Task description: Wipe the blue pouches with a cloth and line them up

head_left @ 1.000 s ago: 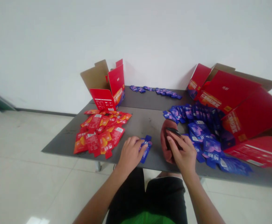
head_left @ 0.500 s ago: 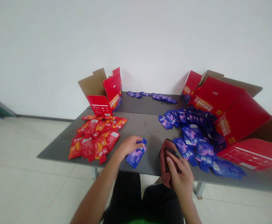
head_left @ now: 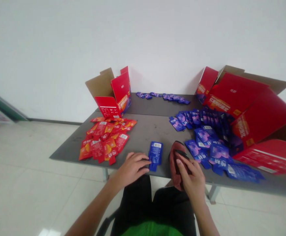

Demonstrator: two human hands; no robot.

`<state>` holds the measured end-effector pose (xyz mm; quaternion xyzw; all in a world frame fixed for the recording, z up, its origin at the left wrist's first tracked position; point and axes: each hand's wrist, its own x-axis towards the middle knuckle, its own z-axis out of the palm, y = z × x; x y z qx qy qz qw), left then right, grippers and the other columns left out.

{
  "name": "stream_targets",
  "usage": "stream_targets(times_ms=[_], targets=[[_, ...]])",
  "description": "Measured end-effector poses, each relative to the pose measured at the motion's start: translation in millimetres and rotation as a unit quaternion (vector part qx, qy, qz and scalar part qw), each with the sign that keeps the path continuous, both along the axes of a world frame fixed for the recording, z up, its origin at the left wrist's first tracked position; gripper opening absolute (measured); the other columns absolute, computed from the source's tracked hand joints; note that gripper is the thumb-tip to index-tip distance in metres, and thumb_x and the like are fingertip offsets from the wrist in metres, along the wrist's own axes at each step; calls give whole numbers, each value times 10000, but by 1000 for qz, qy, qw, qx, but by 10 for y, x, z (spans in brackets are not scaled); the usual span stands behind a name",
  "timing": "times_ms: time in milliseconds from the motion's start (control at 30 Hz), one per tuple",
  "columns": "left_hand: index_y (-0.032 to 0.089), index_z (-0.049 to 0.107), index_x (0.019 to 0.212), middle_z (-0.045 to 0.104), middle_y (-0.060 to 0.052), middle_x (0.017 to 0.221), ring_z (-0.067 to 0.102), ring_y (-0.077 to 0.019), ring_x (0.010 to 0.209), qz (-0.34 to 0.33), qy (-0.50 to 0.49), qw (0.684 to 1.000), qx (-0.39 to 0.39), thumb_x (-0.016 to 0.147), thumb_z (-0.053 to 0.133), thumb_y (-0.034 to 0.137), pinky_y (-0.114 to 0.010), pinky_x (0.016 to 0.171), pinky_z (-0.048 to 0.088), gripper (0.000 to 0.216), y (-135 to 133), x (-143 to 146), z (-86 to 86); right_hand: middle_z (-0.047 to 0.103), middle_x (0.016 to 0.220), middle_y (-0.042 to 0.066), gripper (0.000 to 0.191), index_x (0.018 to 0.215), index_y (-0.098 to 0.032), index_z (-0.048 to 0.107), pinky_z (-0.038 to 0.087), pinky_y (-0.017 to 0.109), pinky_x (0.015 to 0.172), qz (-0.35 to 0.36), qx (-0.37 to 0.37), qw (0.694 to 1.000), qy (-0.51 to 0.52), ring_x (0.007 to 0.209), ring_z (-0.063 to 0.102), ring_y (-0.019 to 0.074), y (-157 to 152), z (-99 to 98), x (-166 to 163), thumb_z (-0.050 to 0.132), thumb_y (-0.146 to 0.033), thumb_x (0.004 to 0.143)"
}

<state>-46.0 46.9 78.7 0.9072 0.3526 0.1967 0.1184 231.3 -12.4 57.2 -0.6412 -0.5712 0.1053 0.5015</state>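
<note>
In front of me a single blue sachet [head_left: 155, 152] lies flat near the table's front edge, its barcode side up and its narrow end toward me. My left hand [head_left: 135, 166] is at its left side, fingers extended and apart, the tips touching or nearly touching the sachet's edge. My right hand [head_left: 190, 173] grips a reddish-brown soft pouch-like item [head_left: 174, 167] with black edging, thumb and fingers pinched at its opening. Whether anything is inside it I cannot tell. Right of that hand lies a pile of blue sachets [head_left: 208, 144].
Orange-red sachets [head_left: 106, 139] are heaped at left, before an open red carton [head_left: 108, 105]. Larger open red cartons [head_left: 238, 95] stand at right. More blue sachets [head_left: 173, 98] lie in a row at the back of the grey table [head_left: 143, 127], near the wall.
The blue sachet, held in my left hand before, now lies on the table with its barcode side up. My left hand has let go and its fingers have spread. My right hand keeps its grip.
</note>
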Motion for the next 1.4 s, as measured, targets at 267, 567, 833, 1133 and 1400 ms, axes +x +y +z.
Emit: stream_targets(times_ms=[267, 567, 833, 1133, 1400], targets=[[162, 589, 1401, 610, -139, 1456, 549, -284, 1357, 24, 4, 991, 130, 1020, 624, 359, -468, 1098, 457, 430, -513, 232, -310, 712, 1059, 47, 306, 1259, -345, 743, 556, 367, 900, 86, 19, 995, -54, 985, 691, 219, 362, 441, -49, 618, -457, 1004], [159, 654, 1341, 727, -102, 1303, 648, -222, 1259, 1, -43, 985, 165, 1077, 396, 137, -412, 1052, 509, 370, -511, 242, -583, 721, 1112, 32, 257, 1229, -353, 751, 534, 307, 910, 303, -36, 901, -308, 1028, 677, 192, 968, 243, -477, 618, -404, 1015], [173, 652, 1353, 706, -82, 1357, 617, -193, 1325, 13, -56, 987, 150, 1069, 390, 102, -386, 1061, 512, 393, -506, 268, -583, 694, 1078, 75, 313, 1262, -324, 744, 505, 319, 875, 177, 12, 919, -353, 998, 651, 214, 1151, 549, -389, 526, -414, 1056], [154, 690, 1262, 737, -64, 1303, 675, -206, 1243, 23, -105, 982, 158, 1106, 366, 166, -386, 1004, 533, 360, -496, 318, -578, 703, 1016, 54, 272, 1236, -340, 758, 537, 306, 848, 219, -58, 904, -363, 960, 681, 204, 1230, 289, -295, 592, -391, 1027], [159, 728, 1151, 795, -52, 1139, 744, -197, 1068, 46, -133, 978, 151, 1103, 370, 174, -378, 959, 550, 361, -502, 356, -522, 711, 1073, 52, 276, 1227, -342, 759, 534, 301, 854, 278, -3, 896, -346, 980, 673, 193, 851, 456, -476, 564, -403, 1041]])
